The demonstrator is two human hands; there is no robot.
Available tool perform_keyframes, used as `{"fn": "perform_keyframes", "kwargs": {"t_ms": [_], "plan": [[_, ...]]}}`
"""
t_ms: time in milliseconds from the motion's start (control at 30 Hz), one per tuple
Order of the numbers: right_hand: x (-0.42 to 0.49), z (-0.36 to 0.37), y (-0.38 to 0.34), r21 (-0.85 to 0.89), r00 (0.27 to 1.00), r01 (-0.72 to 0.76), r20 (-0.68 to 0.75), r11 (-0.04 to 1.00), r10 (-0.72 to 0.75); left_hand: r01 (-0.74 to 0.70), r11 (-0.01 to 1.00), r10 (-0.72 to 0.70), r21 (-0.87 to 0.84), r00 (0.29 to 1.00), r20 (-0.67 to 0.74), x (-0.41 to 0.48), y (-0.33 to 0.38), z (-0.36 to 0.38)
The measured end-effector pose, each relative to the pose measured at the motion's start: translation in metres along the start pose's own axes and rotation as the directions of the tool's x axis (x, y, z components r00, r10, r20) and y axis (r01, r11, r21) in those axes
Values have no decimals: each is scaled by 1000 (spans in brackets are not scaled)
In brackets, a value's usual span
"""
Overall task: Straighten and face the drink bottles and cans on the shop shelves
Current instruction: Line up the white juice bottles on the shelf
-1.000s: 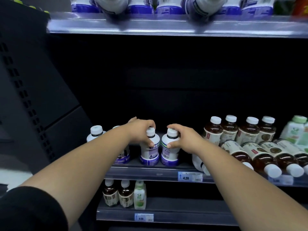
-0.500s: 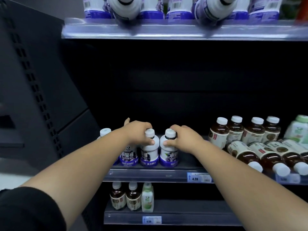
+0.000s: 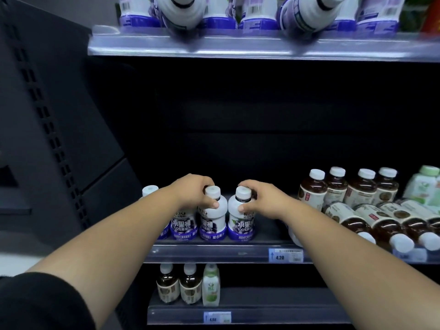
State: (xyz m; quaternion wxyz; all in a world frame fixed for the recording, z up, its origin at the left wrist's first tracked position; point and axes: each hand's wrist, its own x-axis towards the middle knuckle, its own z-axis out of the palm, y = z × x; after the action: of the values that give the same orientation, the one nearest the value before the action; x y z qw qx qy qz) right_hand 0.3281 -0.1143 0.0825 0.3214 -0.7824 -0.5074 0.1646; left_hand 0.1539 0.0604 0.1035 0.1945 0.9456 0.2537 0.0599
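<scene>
both white bottles (image 3: 212, 220) have been drawn forward to the shelf lip (image 3: 214, 254), left hand (image 3: 194, 192) and right hand (image 3: 265, 200) each curled round a neck; toppled brown bottles (image 3: 381, 226) at 3 o'clock remain unfaced.

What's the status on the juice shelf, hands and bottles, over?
Left hand grips purple-label bottle at the neck; right hand grips neighbouring bottle. Both upright at shelf front. Brown bottles lie toppled further right.

Both forearms reach forward, left hand (image 3: 192, 191) and right hand (image 3: 264, 198) gripping (thumbs frontmost).
</scene>
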Motion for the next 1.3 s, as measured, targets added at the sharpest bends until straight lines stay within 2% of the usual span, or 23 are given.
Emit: {"fn": "perform_keyframes", "kwargs": {"t_ms": [300,433,567,667,767,900,1133,1200,1300], "plan": [[4,7,9,16,1000,-7,-15,1000,7,-2,999,2,41,1000,-10,-1,-2,2],[-6,-3,7,15,1000,11,24,1000,-12,-39,991,44,131,998,-36,-3,10,1],[-37,-23,22,-71,989,17,-143,997,-27,-155,983,169,103,973,-154,-7,37,21],[-75,-23,50,-1,948,-31,-317,1000,29,-210,971,234,115,936,-264,-6,52,51],[-111,-4,80,148,839,-24,-535,989,100,-119,963,212,242,890,-403,-2,61,70],[-132,33,106,209,742,-6,-655,978,144,-58,925,233,374,867,-441,0,66,78],[-123,53,114,444,686,-32,-642,896,343,46,960,84,276,893,-442,-4,79,85],[-119,55,110,454,669,-29,-653,891,354,67,952,76,297,892,-445,-5,81,89],[-115,57,102,410,693,8,-660,912,291,72,946,75,316,900,-429,-6,81,88]]}}
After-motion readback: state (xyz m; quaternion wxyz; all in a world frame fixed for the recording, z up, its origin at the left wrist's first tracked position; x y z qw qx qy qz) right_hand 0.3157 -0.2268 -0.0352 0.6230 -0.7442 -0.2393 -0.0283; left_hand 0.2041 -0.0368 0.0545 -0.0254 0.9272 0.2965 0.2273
